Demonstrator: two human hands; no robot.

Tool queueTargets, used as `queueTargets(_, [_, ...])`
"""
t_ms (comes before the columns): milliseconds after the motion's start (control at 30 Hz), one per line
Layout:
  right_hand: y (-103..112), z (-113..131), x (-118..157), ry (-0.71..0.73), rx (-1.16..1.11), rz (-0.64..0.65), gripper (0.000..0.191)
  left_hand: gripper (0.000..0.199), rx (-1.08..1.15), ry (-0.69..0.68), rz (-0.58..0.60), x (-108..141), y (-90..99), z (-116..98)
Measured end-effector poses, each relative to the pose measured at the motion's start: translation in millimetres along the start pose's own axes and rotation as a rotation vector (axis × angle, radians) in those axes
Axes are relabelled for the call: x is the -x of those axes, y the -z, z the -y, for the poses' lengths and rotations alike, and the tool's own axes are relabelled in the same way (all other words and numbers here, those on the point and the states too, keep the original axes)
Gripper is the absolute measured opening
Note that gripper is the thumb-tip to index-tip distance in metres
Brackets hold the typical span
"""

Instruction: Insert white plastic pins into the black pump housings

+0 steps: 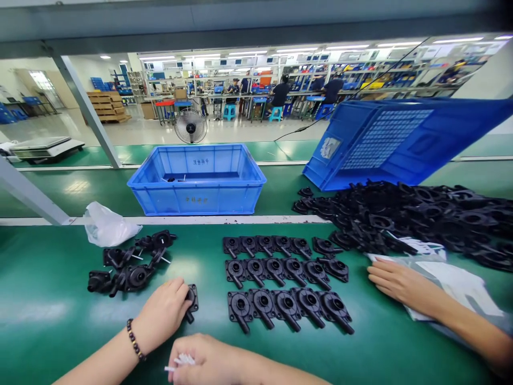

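Note:
My left hand [166, 310], with a beaded bracelet on the wrist, has its fingers closed on a black plastic housing [193, 300] on the green table. Close below it, my right hand [204, 358] is curled around several small white pins [185, 360], one of them sticking out to the left. Right of my hands, black housings [287, 303] lie in three rows with their spouts pointing down and to the right. A loose group of housings [137, 276], some with white pins in them, lies beyond my left hand.
A blue bin [196, 199] stands behind the housings. A tipped blue crate [360, 139] stands by a heap of black parts [420, 214]. Another person's hand [396, 280] rests on plastic bags [460, 283] at right. A white bag [108, 227] lies at left.

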State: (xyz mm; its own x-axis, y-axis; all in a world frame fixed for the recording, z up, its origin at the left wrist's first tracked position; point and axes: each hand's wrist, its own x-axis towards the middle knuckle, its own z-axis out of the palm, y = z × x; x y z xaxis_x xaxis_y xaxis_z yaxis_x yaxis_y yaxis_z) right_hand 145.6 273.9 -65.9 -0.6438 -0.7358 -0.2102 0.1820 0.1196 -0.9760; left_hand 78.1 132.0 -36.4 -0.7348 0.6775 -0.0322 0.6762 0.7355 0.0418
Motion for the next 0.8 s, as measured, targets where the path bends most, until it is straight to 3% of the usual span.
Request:
queueTargets(100, [1.0,0.7,-0.6,0.157,-0.202,-0.042,0.026,0.016,0.158,0.102,-0.078,15.6,-6.4,6.6])
queueTargets(167, [3.4,0.0,-3.2,0.224,-0.359,-0.138,0.039,0.016,0.359,0.186,-0.183,19.1,-6.0,11.8])
queueTargets(300, [8.3,-5.0,-9.4,0.222,-0.533,-0.359,0.045,0.023,1.018,0.389,-0.299,19.6,4.2,19.5])
queueTargets(400, [8.8,-9.3,-12.7,0.165,-0.563,-0.416,0.045,0.034,1.541,0.531,-0.224,19.5,6.6,18.8])
queueTargets(500, [8.1,-11.2,-14.1,0.135,-0.547,-0.439,0.045,0.04,1.829,0.584,-0.065,19.1,1.5,15.8])
queueTargets(667, [9.5,-13.2,-14.2,0.129,-0.541,-0.454,0.042,0.035,1.92,0.517,0.131,17.0,-6.8,18.2])
queueTargets(800, [10.9,-15.8,-14.8,0.108,-0.495,-0.508,0.041,0.032,1.946,0.506,0.174,16.9,-10.0,23.2])
